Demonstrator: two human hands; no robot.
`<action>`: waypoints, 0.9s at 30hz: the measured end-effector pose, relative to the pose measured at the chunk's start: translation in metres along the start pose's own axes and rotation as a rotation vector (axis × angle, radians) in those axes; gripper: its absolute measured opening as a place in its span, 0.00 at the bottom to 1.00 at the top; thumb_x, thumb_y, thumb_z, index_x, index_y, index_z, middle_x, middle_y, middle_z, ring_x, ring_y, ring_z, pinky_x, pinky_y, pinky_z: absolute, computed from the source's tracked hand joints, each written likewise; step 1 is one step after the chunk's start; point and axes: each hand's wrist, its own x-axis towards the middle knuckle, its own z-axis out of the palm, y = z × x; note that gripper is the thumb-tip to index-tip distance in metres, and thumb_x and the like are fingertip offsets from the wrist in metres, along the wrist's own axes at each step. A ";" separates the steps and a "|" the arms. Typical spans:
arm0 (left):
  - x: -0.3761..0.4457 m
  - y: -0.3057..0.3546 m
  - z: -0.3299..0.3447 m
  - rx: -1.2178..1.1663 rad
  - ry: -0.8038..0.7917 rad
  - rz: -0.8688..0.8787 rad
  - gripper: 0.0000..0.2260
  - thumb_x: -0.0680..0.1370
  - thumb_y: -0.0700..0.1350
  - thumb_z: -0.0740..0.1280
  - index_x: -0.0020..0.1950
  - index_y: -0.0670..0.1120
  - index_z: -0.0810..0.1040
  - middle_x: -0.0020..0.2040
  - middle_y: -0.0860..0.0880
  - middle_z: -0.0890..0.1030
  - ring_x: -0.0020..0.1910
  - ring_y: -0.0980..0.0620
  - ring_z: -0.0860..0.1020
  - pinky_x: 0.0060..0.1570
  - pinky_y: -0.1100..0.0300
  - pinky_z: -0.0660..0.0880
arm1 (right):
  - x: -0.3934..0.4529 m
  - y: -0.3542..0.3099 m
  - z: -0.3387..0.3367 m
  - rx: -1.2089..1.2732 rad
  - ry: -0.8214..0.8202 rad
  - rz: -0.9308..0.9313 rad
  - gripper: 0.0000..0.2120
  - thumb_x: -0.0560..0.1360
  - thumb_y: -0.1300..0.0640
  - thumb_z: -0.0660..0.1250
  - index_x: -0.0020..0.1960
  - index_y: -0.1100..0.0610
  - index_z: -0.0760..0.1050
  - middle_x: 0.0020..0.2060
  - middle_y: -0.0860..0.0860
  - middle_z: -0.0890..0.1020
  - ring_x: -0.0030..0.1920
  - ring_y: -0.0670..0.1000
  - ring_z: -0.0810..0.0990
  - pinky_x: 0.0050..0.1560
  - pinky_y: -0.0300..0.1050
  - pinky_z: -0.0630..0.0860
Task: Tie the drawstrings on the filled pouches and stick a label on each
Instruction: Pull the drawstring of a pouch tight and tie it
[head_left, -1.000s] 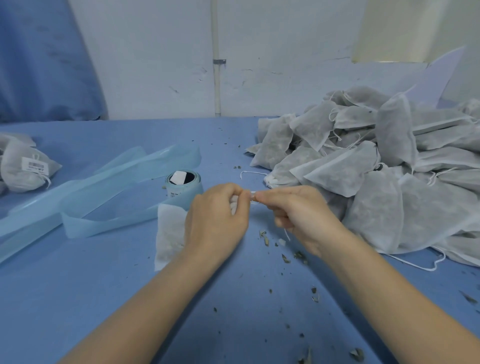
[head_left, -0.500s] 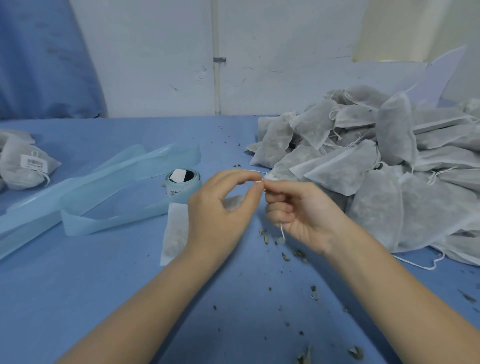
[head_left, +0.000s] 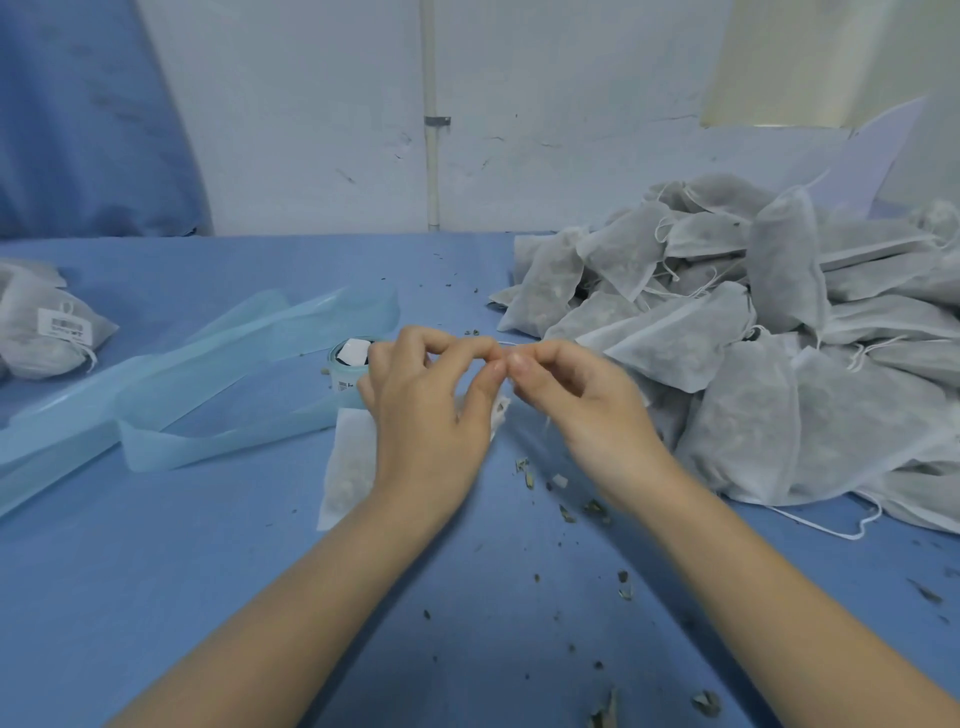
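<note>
my left hand (head_left: 423, 410) and right hand (head_left: 582, 400) fingertip to fingertip, both pinching the drawstring (head_left: 506, 344) above my pouch (head_left: 350, 462)

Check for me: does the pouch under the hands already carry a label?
No, the pouch shows plain white fabric; only the finished pouch at far left carries a label.

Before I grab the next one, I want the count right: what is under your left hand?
A white pouch lies flat on the blue table under the left hand. Only its near end and a frayed edge show. Its top and the knot are covered.
</note>
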 end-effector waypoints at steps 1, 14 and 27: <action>0.001 0.001 0.000 -0.017 -0.005 -0.032 0.06 0.77 0.49 0.66 0.47 0.51 0.82 0.44 0.54 0.71 0.48 0.53 0.64 0.52 0.57 0.60 | -0.001 0.000 0.003 0.021 -0.020 0.013 0.05 0.78 0.53 0.65 0.47 0.53 0.78 0.39 0.45 0.83 0.44 0.43 0.80 0.51 0.41 0.76; 0.015 -0.005 -0.009 0.027 0.050 -0.161 0.04 0.77 0.42 0.66 0.47 0.47 0.81 0.44 0.49 0.72 0.52 0.45 0.70 0.57 0.51 0.64 | 0.008 0.000 0.002 -0.072 0.198 -0.059 0.09 0.71 0.54 0.74 0.33 0.47 0.79 0.20 0.42 0.62 0.23 0.43 0.61 0.29 0.34 0.62; 0.007 -0.005 0.006 -0.798 -0.454 -0.880 0.20 0.72 0.56 0.69 0.51 0.40 0.81 0.49 0.44 0.84 0.49 0.45 0.82 0.57 0.50 0.76 | 0.016 0.002 -0.008 0.332 0.577 0.034 0.02 0.70 0.56 0.75 0.41 0.51 0.83 0.22 0.41 0.72 0.25 0.39 0.70 0.38 0.36 0.71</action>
